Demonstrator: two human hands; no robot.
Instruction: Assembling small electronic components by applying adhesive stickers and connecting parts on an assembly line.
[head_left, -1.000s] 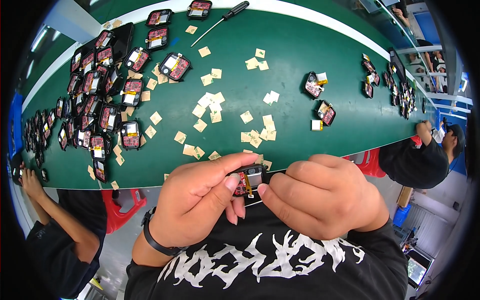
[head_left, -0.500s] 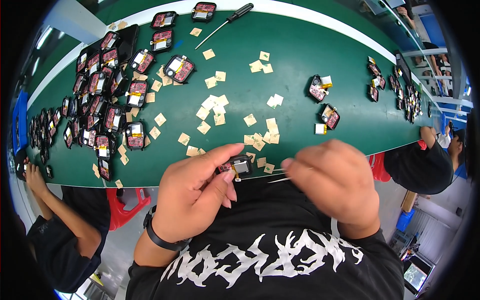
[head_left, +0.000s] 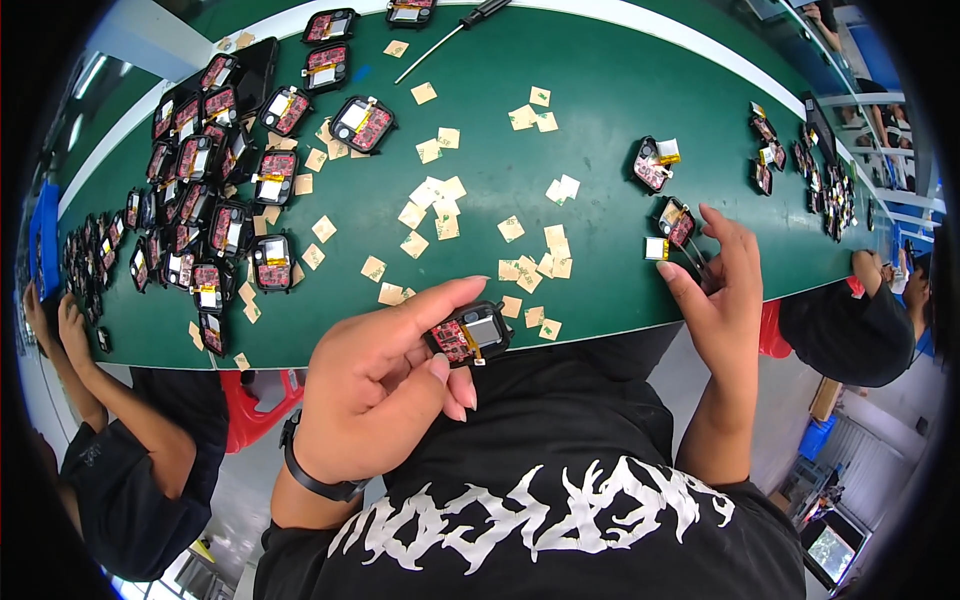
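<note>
My left hand (head_left: 385, 375) holds a small black device with a red circuit board and a grey square part (head_left: 467, 334), just off the near edge of the green table (head_left: 600, 110). My right hand (head_left: 718, 290) reaches out to the right, fingers spread, its fingertips next to another black device (head_left: 677, 221) and a small white-and-yellow block (head_left: 656, 248) on the table.
Many similar black devices (head_left: 215, 225) lie in rows at the left. Several tan backing squares (head_left: 440, 205) are scattered mid-table. A screwdriver (head_left: 455, 25) lies at the far edge. More devices (head_left: 790, 160) sit far right. Other people sit at my left (head_left: 120, 470) and right (head_left: 860, 320).
My right hand has left the device held at my chest and moved out right to the devices on the table. My left hand keeps the device.
</note>
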